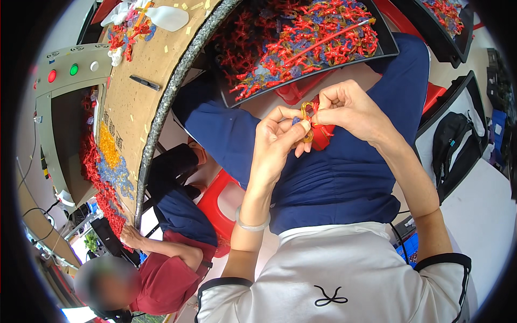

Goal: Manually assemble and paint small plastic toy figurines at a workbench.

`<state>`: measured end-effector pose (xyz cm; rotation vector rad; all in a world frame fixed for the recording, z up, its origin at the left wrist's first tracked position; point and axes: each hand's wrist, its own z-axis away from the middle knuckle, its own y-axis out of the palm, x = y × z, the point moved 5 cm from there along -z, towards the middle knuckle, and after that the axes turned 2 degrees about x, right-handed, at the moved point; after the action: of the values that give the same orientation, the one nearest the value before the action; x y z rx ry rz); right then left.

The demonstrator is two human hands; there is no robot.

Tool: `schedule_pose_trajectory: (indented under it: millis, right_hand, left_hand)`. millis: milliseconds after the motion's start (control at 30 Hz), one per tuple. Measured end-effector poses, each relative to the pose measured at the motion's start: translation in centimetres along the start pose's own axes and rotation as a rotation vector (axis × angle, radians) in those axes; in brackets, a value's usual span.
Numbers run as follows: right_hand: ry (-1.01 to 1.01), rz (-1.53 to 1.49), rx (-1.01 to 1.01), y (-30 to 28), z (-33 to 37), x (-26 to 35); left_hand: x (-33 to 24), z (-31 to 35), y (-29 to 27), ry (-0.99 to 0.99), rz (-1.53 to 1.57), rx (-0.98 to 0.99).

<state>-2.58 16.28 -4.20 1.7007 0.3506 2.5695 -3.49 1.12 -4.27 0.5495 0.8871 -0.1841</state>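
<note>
Above my lap, both hands work on one small plastic piece (321,138) with a bright red body, a see-through amber loop and a bit of blue. My left hand (276,134) pinches the amber and blue part between thumb and fingers. From the other side, my right hand (347,112) grips the red part close to the loop with its fingertips. The fingers cover much of the piece, so its exact kind cannot be made out. Just beyond my hands, a black tray (309,78) holds a heap of similar red, blue and amber pieces.
A long red rod (328,40) lies across the heap. To the left, a curved-edge table (167,59) carries a knife-like black tool (145,82), a white bottle (171,18) and sorted piles. A co-worker in dark red (169,280) sits there. Another black bin (452,48) stands far right.
</note>
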Motion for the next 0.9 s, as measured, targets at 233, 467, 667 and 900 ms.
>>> schedule_pose_trajectory:
  millis: [233,467,667,900]
  right_hand:
    - [0.006,-0.012,0.016,0.0,-0.1,-0.4]
    - [0.016,0.002,0.019,-0.2,0.2,-0.4]
    - [-0.046,-0.029,0.022,0.1,1.0,0.7]
    - [-0.2,0.359,-0.033,0.1,1.7,2.8]
  left_hand:
    - [-0.1,0.2,0.1,0.018,-0.018,-0.021]
    - [-0.2,0.4,0.4,0.049,-0.042,-0.009]
    - [-0.3,0.7,0.8,0.162,-0.097,-0.009]
    - [-0.9,1.0,0.7,0.312,-0.159,-0.082]
